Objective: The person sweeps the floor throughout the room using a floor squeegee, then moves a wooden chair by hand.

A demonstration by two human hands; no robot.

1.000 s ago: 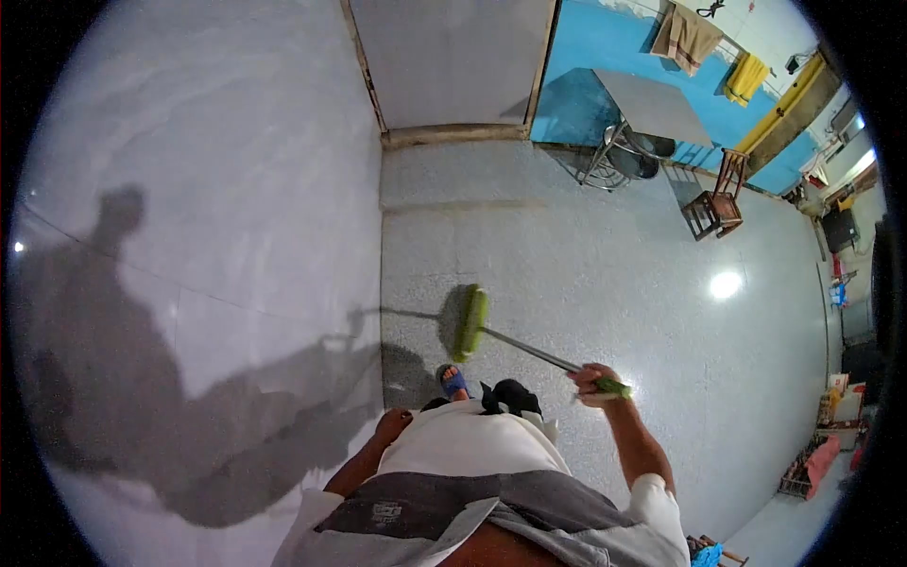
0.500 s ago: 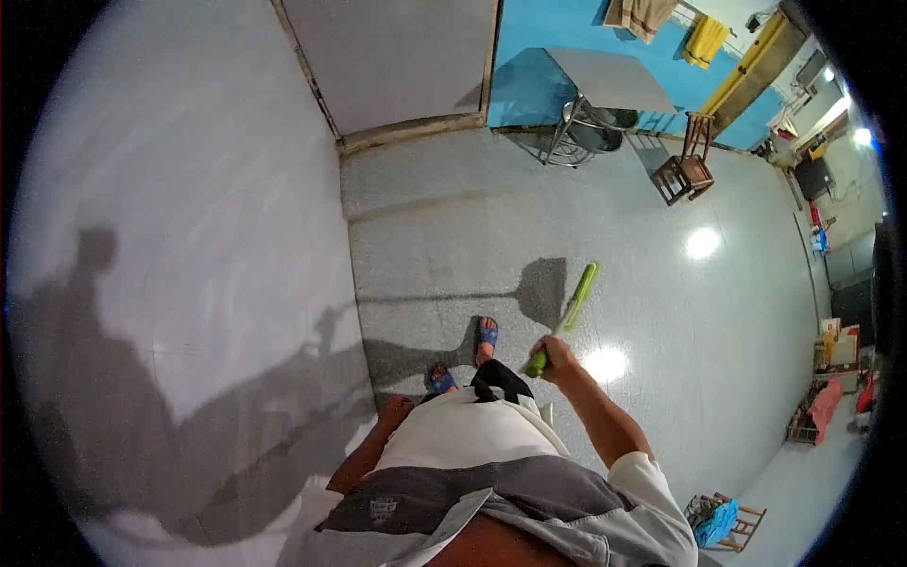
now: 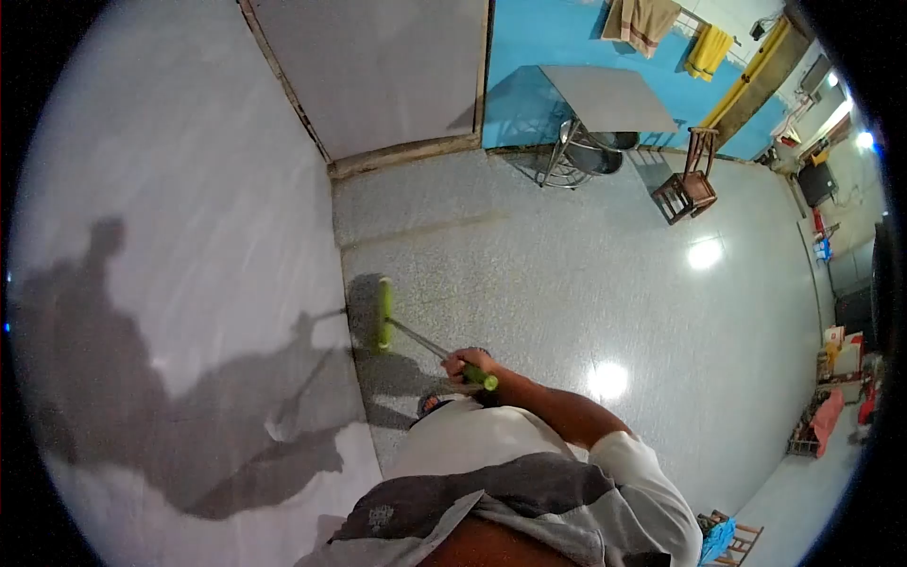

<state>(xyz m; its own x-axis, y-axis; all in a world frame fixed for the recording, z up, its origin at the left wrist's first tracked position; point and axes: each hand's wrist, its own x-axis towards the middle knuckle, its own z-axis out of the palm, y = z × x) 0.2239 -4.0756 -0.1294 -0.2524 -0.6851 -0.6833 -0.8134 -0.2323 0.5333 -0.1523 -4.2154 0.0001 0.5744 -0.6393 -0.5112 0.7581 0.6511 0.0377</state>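
My right hand (image 3: 470, 364) is closed around the green-ended handle of a broom (image 3: 385, 317), in front of my body. The broom's handle slants away to the left, and its narrow green head is over the floor near the base of the left wall. From above, the head shows only as a bar, so its underside is hidden. My left hand is out of sight. One sandalled foot (image 3: 431, 404) shows in part below the right hand.
A pale wall (image 3: 189, 236) rises close on my left. Ahead stand a grey-topped table (image 3: 609, 97) and a wooden chair (image 3: 688, 189) by the blue wall. Boxes (image 3: 844, 359) and a red cloth (image 3: 829, 420) are at the right. The speckled floor (image 3: 529, 283) is shiny.
My right hand has swung the broom leftward across my body, from the right side to near the left wall. My left hand has gone out of view.
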